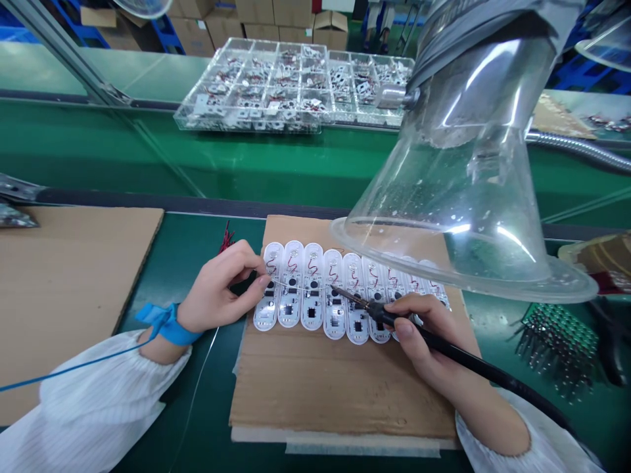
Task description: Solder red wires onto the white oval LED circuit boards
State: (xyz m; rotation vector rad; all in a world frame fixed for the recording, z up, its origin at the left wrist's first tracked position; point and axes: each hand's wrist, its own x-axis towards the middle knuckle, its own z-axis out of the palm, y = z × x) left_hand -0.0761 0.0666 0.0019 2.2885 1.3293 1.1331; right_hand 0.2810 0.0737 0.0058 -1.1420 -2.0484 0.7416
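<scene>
My right hand (424, 328) grips a black soldering iron (382, 313), its tip touching or just over the fourth unit from the left in a row of white oval circuit units (312, 289). Between thumb and forefinger my left hand (229, 286) pinches a thin solder wire (296, 286), which runs rightward across the units toward the iron's tip. The wire's other end trails below my left hand. Red wires curl on the upper part of each unit. The row lies on a cardboard sheet (340, 387), its right end partly behind a clear hood.
The clear fume hood (458, 197) hangs low over the upper right. Clear compartment trays (261, 85) of small parts stand at the back. Red wires (227, 238) lie behind my left hand. At right are a green board with leads (562, 341) and black-handled pliers (611, 348).
</scene>
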